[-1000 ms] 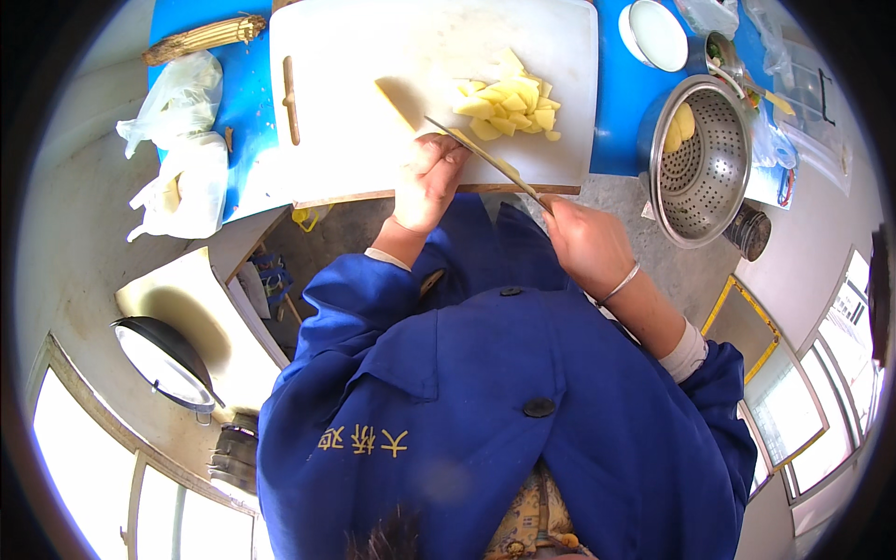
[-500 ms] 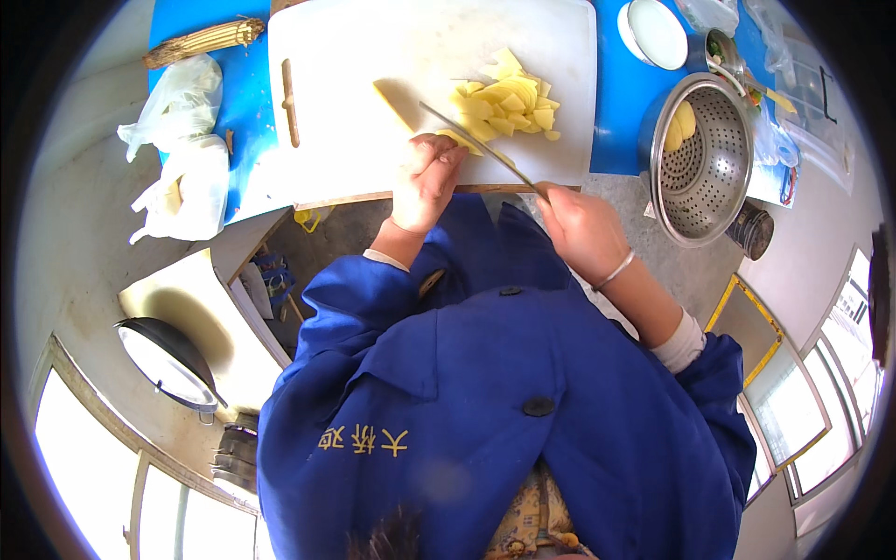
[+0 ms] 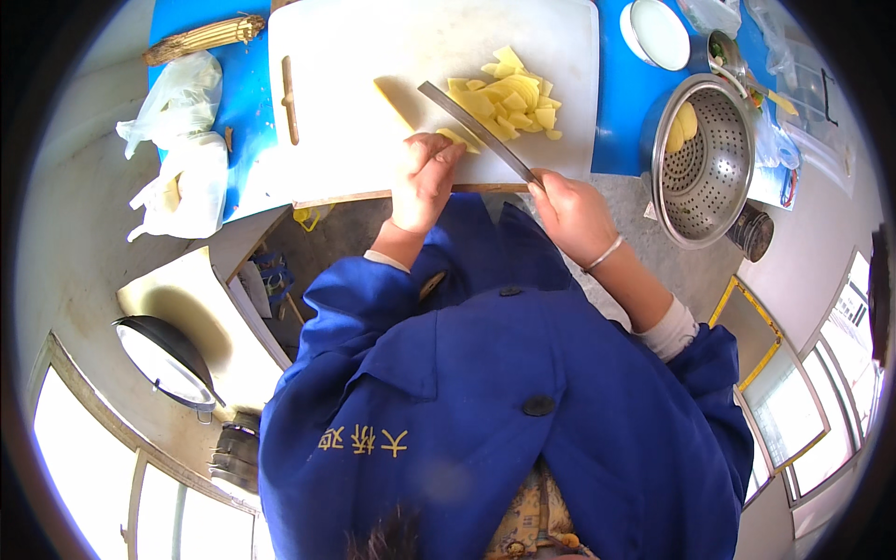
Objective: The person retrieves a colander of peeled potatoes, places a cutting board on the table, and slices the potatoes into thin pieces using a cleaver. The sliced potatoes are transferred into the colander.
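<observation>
On the large white cutting board lies a heap of pale yellow potato slices. My right hand is closed round the handle of a knife, whose dark blade slants up and left across the board, between the heap and my left hand. Bent fingers of my left hand press on a piece of potato near the board's front edge; part of it is hidden by the fingers. Beyond that hand rests another cut potato piece, apart from the heap.
Right of the board stands a perforated steel colander with potato pieces inside, behind it a white bowl and a small pot. White plastic bags and a bundle of sticks lie on the blue table at left.
My right hand has shifted slightly left and up. The knife blade has tilted, showing more of its flat side. My left hand stays nearly in place on the potato.
</observation>
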A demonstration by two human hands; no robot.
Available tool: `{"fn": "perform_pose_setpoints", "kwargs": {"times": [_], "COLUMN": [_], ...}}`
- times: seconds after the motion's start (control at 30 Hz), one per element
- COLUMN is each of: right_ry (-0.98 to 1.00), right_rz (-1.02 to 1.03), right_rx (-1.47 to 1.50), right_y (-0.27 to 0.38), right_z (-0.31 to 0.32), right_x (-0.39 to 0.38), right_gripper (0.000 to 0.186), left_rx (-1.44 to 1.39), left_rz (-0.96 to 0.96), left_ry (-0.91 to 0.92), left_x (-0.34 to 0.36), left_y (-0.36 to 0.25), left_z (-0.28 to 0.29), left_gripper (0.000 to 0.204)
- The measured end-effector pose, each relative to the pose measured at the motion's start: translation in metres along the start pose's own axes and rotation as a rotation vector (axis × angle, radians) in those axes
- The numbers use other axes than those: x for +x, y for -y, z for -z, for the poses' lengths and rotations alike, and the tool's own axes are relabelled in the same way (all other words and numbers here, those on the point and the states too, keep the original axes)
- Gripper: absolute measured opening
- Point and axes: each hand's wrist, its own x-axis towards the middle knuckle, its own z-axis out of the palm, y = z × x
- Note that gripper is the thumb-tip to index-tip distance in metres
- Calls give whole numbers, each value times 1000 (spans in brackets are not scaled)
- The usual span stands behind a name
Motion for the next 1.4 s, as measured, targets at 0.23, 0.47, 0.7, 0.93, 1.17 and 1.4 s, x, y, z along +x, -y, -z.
{"fn": "perform_pose_setpoints", "kwargs": {"times": [0.23, 0.47, 0.7, 0.93, 1.17, 1.4], "right_ry": [105, 85, 40, 115, -2, 86], "right_rz": [14, -25, -24, -50, -38, -43], "right_rx": [-77, -42, 8, -72, 1, -5], "right_y": [19, 10, 4, 21, 10, 19], "right_z": [27, -12, 7, 20, -19, 18], "right_x": [-22, 9, -14, -24, 5, -24], "right_gripper": [17, 18, 18, 16, 17, 17], "left_rx": [-5, -52, -76, -80, -67, -64], "left_rz": [-15, -31, -43, -30, -44, -38], "left_ry": [8, 26, 33, 30, 39, 33], "left_x": [1, 3, 3, 1, 0, -1], "left_y": [1, 3, 5, 6, 9, 9], "left_z": [0, 2, 0, 0, 2, 1], "left_gripper": [35, 32, 28, 28, 27, 32]}}
